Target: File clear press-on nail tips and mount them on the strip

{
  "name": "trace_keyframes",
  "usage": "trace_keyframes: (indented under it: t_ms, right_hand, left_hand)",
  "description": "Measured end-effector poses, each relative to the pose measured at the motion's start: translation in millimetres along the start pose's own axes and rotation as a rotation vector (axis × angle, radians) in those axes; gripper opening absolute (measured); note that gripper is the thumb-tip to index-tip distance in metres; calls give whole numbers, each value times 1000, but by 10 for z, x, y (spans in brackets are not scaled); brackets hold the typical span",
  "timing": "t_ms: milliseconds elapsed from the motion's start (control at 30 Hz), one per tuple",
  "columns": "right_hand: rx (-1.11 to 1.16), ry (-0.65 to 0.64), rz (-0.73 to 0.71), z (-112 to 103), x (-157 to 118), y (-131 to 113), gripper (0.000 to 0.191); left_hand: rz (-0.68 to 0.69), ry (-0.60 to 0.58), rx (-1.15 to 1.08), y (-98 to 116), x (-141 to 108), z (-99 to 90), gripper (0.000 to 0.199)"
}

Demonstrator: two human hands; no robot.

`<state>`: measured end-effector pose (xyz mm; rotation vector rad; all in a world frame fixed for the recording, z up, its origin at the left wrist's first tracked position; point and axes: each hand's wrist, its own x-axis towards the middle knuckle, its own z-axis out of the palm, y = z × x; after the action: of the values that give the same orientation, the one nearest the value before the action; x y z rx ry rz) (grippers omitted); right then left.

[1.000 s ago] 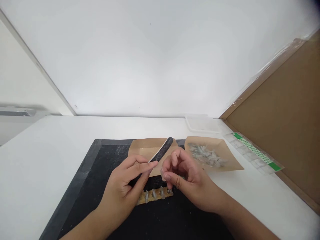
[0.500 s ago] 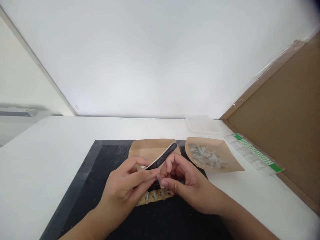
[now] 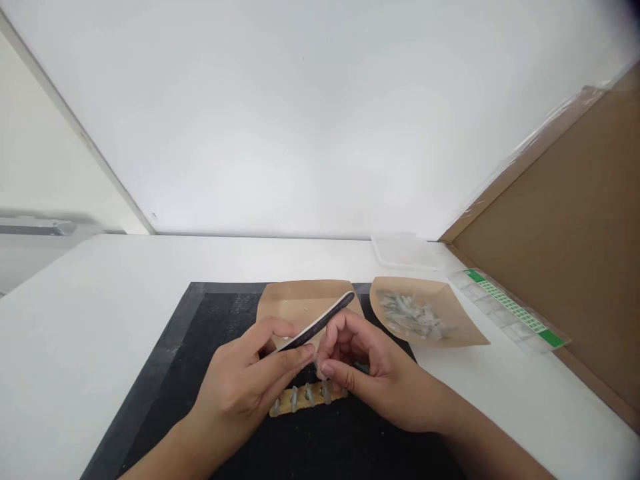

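In the head view, the left hand (image 3: 245, 373) grips a dark nail file (image 3: 320, 324) aslant before the left paper tray (image 3: 295, 308), which bears specks, and the right hand (image 3: 373, 375) pinches a small clear piece (image 3: 317, 363) just below, apparently for filing, which calls for a steady pinch, while the right paper tray (image 3: 467, 328) holds piled translucent pieces (image 3: 411, 315).

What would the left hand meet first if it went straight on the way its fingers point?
Probably the small clear piece held by the right hand, then that hand itself; the depth between them is unclear.
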<state>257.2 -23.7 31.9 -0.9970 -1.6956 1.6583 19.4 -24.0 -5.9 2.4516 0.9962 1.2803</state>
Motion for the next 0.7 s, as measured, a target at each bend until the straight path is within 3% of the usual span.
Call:
trace_keyframes:
  t_ms: [333, 467, 700]
  right_hand:
    - [-181, -43, -37, -50, -11, -54, 27]
    - [-369, 93, -129, -27, 22, 13, 7]
    - [-627, 258, -375, -1, 52, 82, 9]
  left_hand:
    - [-40, -63, 12, 7, -62, 22, 19]
    - [2, -59, 10, 22, -41, 21, 23]
    - [-41, -26, -68, 46, -14, 68, 26]
